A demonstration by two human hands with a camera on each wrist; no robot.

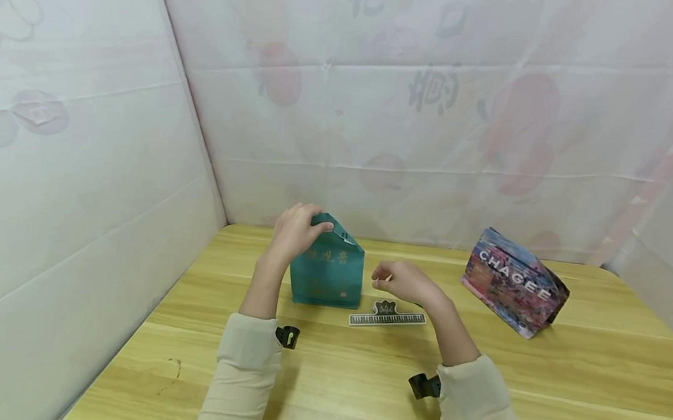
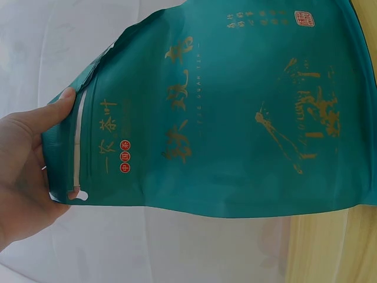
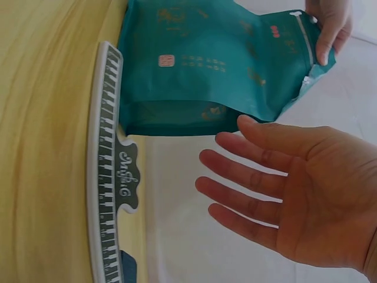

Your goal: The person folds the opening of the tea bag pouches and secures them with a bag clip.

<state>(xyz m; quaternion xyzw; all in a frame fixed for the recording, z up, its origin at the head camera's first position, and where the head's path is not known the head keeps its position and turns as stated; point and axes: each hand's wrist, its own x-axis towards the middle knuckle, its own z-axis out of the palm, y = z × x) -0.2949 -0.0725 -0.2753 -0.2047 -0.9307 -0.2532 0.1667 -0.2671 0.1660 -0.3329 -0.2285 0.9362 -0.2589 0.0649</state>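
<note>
A teal tea bag with gold Chinese lettering stands upright on the table. My left hand pinches its top edge at the upper left, thumb on the front, as the left wrist view shows near the torn strip. To the right of the bag hovers my right hand, its fingers loosely extended and holding nothing; in the right wrist view the palm faces the camera. Just below that hand lies a piano-keyboard clip with a dark "Music" crest.
A colourful CHAGEE bag leans at an angle on the right side of the wooden table. Pale printed cloth hangs behind and along the sides. Black camera mounts sit at both wrists.
</note>
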